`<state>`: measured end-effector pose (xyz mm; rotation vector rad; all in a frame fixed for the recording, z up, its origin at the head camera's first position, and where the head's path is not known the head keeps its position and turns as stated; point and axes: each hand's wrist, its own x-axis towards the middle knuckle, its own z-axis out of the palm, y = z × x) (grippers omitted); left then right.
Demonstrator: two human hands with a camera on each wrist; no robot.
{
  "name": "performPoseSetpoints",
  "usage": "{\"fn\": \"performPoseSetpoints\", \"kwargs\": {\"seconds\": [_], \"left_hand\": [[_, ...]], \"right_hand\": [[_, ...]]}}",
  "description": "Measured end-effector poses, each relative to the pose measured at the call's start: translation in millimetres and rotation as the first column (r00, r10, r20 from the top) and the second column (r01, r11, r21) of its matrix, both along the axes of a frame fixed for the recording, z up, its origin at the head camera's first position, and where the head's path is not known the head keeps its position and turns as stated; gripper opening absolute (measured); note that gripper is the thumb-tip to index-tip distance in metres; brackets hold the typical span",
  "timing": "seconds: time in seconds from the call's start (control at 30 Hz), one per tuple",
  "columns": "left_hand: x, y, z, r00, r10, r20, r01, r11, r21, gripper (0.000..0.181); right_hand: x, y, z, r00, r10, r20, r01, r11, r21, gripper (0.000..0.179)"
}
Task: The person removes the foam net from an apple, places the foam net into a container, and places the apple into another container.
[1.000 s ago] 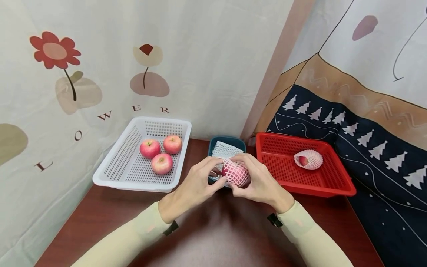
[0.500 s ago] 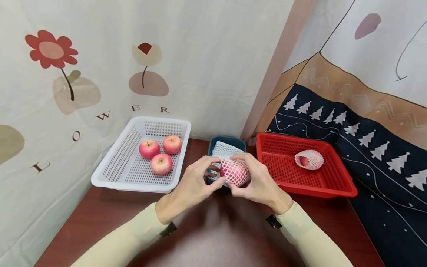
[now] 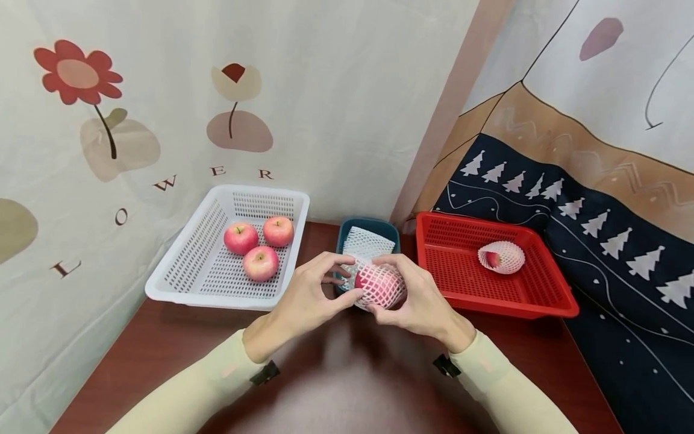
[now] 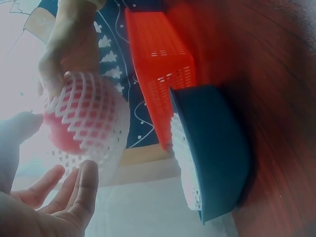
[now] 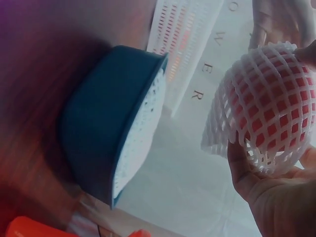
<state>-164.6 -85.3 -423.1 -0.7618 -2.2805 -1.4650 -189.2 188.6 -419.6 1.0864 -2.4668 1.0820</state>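
My right hand [image 3: 420,292] grips a red apple [image 4: 64,136] in a white foam net sleeve [image 3: 384,286], thumb below and fingers above. The net covers most of the apple, with bare red skin at its left end. My left hand [image 3: 311,289] is at that end, fingers and thumb curved in a C, fingertips holding the net's edge. Below the apple stands a teal bin [image 5: 106,113] with more white foam nets [image 3: 368,242] in it. The head view shows the apple partly covering the bin.
On the left, a white basket [image 3: 168,289] holds three bare apples [image 3: 260,263]. A red basket [image 3: 547,307] on the right holds one netted apple [image 3: 503,258]. Curtains hang behind the brown table [image 3: 179,343].
My left hand has drawn a little to the left, its fingers spread wider at the net's edge. The right hand still grips the netted apple, nearly in place.
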Motion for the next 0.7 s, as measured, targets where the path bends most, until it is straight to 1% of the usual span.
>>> {"fn": "performPoseSetpoints", "kwargs": {"seconds": [0.1, 0.27, 0.43, 0.57, 0.7], "left_hand": [[1.3, -3.4, -1.5, 1.000, -0.005, -0.006, 0.005, 1.000, 0.006, 0.055], [1.9, -7.1, -2.7, 0.999, 0.024, -0.042, -0.024, 1.000, -0.009, 0.049], [1.6, -8.6, -3.0, 0.997, 0.044, -0.069, -0.046, 0.999, -0.021, 0.042], [2.2, -8.6, -3.1, 0.996, 0.054, -0.075, -0.056, 0.998, -0.034, 0.039], [3.9, -8.6, -3.6, 0.995, 0.066, -0.073, -0.070, 0.996, -0.052, 0.036]], "right_hand": [[2.2, 0, -4.1, 1.000, -0.004, 0.027, 0.003, 1.000, 0.025, 0.087], [4.9, 1, -13.6, 0.999, 0.004, 0.051, -0.008, 0.997, 0.081, 0.087], [8.9, 1, -24.1, 0.995, 0.041, 0.091, -0.054, 0.988, 0.144, 0.085], [12.6, -1, -33.9, 0.993, 0.081, 0.088, -0.098, 0.973, 0.210, 0.078], [16.5, -4, -44.5, 0.992, 0.110, 0.069, -0.125, 0.948, 0.294, 0.073]]}}
